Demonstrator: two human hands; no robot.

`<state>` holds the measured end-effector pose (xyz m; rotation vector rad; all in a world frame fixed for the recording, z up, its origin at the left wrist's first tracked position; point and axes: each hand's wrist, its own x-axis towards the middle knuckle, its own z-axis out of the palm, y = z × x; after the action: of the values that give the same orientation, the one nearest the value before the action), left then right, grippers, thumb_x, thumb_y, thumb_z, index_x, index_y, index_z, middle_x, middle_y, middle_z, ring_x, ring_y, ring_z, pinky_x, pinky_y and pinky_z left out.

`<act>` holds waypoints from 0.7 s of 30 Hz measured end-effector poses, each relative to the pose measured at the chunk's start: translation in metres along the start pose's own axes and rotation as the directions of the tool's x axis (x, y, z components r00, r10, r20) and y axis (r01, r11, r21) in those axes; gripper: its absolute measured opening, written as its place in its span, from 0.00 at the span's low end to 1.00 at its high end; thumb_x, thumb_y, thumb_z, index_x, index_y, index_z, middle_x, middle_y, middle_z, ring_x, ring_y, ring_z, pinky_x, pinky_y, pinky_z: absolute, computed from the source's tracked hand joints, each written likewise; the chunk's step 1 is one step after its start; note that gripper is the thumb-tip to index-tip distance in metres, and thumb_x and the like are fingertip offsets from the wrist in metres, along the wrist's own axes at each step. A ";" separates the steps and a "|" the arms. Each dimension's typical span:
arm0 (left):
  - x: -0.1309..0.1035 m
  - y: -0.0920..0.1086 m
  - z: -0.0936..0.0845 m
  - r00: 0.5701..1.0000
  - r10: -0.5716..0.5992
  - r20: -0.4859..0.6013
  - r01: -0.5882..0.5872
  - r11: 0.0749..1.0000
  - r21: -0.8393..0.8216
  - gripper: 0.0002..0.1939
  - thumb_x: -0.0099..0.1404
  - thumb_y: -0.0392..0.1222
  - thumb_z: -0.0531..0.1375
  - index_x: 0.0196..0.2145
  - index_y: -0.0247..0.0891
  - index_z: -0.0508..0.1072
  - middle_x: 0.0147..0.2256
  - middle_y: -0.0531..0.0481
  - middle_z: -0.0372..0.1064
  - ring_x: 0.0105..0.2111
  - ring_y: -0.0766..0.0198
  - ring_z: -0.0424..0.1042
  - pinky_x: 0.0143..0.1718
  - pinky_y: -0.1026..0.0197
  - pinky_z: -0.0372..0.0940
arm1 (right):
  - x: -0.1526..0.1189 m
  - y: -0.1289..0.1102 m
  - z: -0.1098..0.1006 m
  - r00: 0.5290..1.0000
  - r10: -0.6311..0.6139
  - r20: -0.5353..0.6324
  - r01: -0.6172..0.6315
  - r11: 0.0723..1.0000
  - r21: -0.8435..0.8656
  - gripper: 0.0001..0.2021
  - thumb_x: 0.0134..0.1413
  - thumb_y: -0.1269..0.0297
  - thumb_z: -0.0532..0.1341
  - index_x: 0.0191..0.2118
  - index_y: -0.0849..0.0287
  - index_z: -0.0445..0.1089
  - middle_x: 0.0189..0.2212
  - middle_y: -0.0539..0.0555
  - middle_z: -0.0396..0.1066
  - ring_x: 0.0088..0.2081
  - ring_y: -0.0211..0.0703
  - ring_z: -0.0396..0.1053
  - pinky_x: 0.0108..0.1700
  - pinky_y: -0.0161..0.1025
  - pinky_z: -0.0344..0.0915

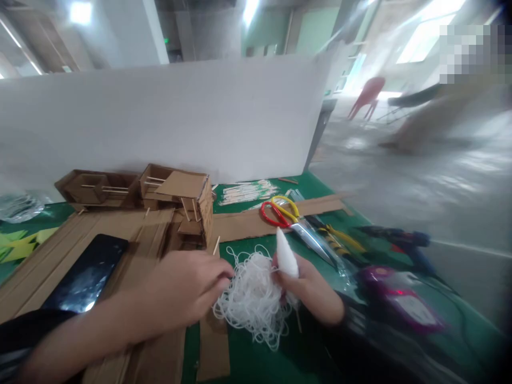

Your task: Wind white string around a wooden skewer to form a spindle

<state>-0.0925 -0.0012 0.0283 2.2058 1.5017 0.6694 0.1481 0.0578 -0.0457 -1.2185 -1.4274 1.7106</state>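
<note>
A loose tangle of white string [256, 301] is bunched over the green table [256, 370], between the two hands. A white cone [286, 256] is clamped in the fingers of the right hand [314, 290], point upward. The fingers of the left hand [192, 288] are curled together at the tangle's edge; whether a strand is pinched cannot be told. The string should be light, limp and easily snarled, best taken by one strand; the cone, seemingly firm, is best held around its thicker part.
</note>
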 end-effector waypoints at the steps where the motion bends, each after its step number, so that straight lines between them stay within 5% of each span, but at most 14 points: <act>1: 0.007 0.001 0.018 0.994 0.047 0.102 -0.052 0.998 0.047 0.09 0.63 0.45 0.59 0.40 0.47 0.77 0.36 0.52 0.78 0.34 0.57 0.74 0.35 0.60 0.62 | 0.000 0.000 0.000 1.000 -0.006 0.007 0.006 1.000 0.005 0.14 0.39 0.61 0.64 0.32 0.58 0.61 0.21 0.44 0.62 0.20 0.35 0.64 0.20 0.35 0.67; 3: 0.022 -0.002 0.044 0.990 0.020 0.141 -0.031 0.996 0.079 0.15 0.62 0.47 0.59 0.47 0.44 0.73 0.43 0.47 0.76 0.38 0.53 0.74 0.38 0.57 0.64 | -0.001 0.001 -0.001 1.000 -0.014 0.026 0.014 1.000 0.014 0.13 0.40 0.62 0.64 0.32 0.58 0.60 0.21 0.44 0.63 0.20 0.35 0.64 0.20 0.35 0.66; 7: 0.046 -0.015 0.065 0.975 -0.074 0.212 0.109 0.981 -0.162 0.17 0.62 0.53 0.58 0.45 0.43 0.73 0.37 0.49 0.77 0.30 0.59 0.74 0.31 0.61 0.64 | -0.001 0.000 -0.002 0.999 -0.017 0.039 0.016 1.000 0.005 0.13 0.40 0.61 0.64 0.32 0.58 0.61 0.22 0.44 0.63 0.21 0.36 0.65 0.22 0.36 0.67; 12: 0.049 -0.017 0.074 0.963 -0.073 0.258 0.145 0.952 -0.271 0.11 0.61 0.50 0.59 0.35 0.40 0.74 0.29 0.53 0.73 0.24 0.65 0.67 0.25 0.64 0.59 | -0.002 -0.001 -0.003 0.998 -0.062 -0.002 0.062 0.998 -0.018 0.11 0.40 0.64 0.64 0.31 0.59 0.63 0.21 0.44 0.60 0.22 0.33 0.61 0.23 0.33 0.64; 17: 0.048 -0.014 0.073 0.995 -0.042 0.086 0.064 0.962 -0.264 0.08 0.63 0.45 0.57 0.32 0.39 0.70 0.32 0.52 0.70 0.30 0.63 0.67 0.31 0.63 0.59 | -0.003 -0.001 -0.004 0.997 -0.076 0.004 0.076 0.997 0.034 0.15 0.43 0.59 0.67 0.32 0.58 0.61 0.21 0.44 0.61 0.21 0.33 0.61 0.23 0.33 0.65; 21: 0.047 -0.013 0.073 0.996 -0.062 0.068 0.080 0.946 -0.315 0.10 0.68 0.48 0.52 0.35 0.40 0.67 0.29 0.53 0.69 0.28 0.63 0.66 0.28 0.63 0.57 | -0.001 0.001 -0.003 0.999 -0.026 0.044 0.026 1.000 0.008 0.19 0.44 0.53 0.68 0.33 0.58 0.61 0.18 0.42 0.59 0.18 0.32 0.58 0.18 0.30 0.60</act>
<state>-0.0450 0.0441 -0.0299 1.9034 1.3328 0.7592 0.1519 0.0578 -0.0463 -1.1605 -1.4552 1.7336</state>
